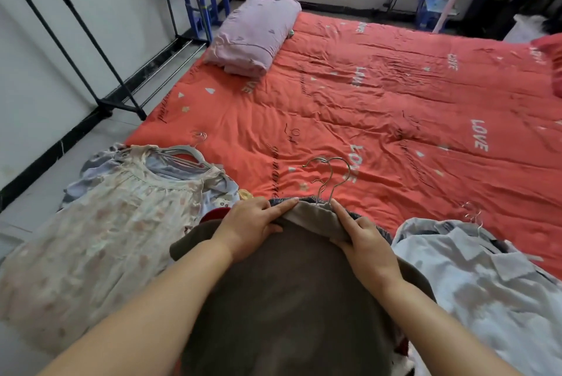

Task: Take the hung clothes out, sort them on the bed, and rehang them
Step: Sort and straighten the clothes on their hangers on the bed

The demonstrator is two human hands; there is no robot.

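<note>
— Bedroom from the head camera, looking down on a bed point(395, 95) under a red quilt printed with "LOVE", spread from twelve to three o'clock. Anything at the far end?

— At eleven o'clock, a rolled lilac blanket point(255, 31) on the quilt's corner. At ten, against the white wall, a black clothes rack point(121, 105), and beyond it a blue stand point(190, 1) piled with clutter.

— And nearer?

— At six o'clock, a brown top point(289, 299) lying flat on the bed's near edge, over darker clothes, with silver hanger hooks point(330, 190) poking out past the neck toward twelve. At nine, a floral dress point(100, 223) heaped on other clothes, a grey hanger point(182, 152) showing at its neck. At four, a pale blue shirt point(486, 284), collar uppermost, just beside the brown top.

— Hands?

— Left hand point(252, 223) on the collar's left side, forefinger straight along the edge, remaining fingers curled and pinching the fold. Right hand point(365, 241) mirrored on the right side, forefinger pointing at the base of the hooks, other fingers curled, gripping the same collar.
</note>
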